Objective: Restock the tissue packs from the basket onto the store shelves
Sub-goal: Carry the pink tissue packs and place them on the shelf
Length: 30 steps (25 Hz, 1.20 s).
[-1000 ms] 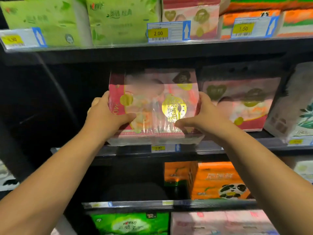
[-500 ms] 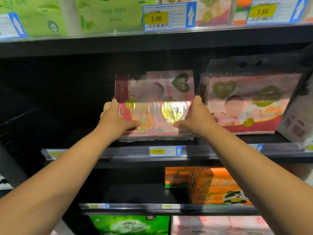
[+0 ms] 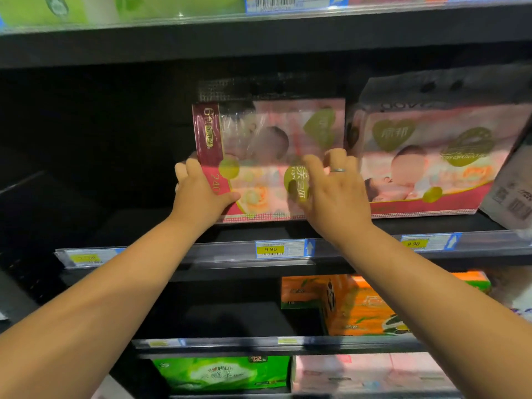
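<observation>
**Step in hand:** seating a pink tissue pack [image 3: 267, 139] upright on the middle shelf [image 3: 201, 256], centre of frame, just beside a matching pack [image 3: 431, 156] to its right.

**Hands:** Left hand [image 3: 201, 194] grips the pack's lower left corner, thumb on the front. Right hand [image 3: 335, 194], fingers spread and blurred, lies loose against the front face and grasps nothing.

**Next move, by judgement:** release both hands and fetch another pack; the basket is not in view.

**Count:**
- pink packs on this shelf: two
- price tags [image 3: 270, 249] on its rail: three
- hands: two
</observation>
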Each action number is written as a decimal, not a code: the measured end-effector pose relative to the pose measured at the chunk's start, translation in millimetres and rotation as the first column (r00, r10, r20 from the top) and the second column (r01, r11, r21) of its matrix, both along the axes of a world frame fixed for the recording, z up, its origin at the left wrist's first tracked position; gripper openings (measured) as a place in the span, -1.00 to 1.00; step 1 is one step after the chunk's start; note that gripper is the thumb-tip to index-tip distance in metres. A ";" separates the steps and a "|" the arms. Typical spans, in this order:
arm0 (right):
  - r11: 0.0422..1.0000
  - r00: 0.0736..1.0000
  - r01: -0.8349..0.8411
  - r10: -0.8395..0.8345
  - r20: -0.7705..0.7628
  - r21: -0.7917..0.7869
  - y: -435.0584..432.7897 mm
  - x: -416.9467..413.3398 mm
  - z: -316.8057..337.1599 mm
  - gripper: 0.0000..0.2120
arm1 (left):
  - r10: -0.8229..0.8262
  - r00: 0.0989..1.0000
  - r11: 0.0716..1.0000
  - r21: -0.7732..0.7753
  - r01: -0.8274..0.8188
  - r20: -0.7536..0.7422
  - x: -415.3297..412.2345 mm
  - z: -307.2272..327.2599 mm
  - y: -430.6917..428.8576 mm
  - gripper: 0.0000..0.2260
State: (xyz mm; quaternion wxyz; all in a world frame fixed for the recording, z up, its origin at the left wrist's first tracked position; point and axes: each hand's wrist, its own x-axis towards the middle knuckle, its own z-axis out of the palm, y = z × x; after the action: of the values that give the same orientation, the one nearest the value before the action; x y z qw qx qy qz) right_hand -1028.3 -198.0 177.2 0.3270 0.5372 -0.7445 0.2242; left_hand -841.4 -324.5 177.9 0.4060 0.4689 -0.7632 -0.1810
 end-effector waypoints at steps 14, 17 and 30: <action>0.766 0.989 -0.113 0.023 0.149 0.633 -46.2 -9.4 -2.9 -0.43 | 0.003 0.988 1.000 -0.024 0.000 0.154 -39.6 -4.0 -24.3 -0.12; 0.751 0.991 -0.088 0.001 0.132 0.655 -56.7 -12.9 -4.1 -0.35 | 0.010 0.993 1.000 -0.015 -0.009 0.121 -47.2 -2.9 -35.4 -0.14; 0.653 0.981 -0.060 -0.103 0.167 0.755 -105.9 -37.6 -2.0 -0.35 | 0.024 0.956 1.000 -0.005 -0.024 0.292 -72.1 -0.3 -81.6 -0.11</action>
State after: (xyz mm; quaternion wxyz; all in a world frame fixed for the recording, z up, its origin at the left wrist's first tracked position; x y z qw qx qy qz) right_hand -1065.9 -303.9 175.2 0.0018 0.5907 -0.8047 -0.0586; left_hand -913.5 -406.1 177.6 0.2914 0.4995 -0.8092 -0.1044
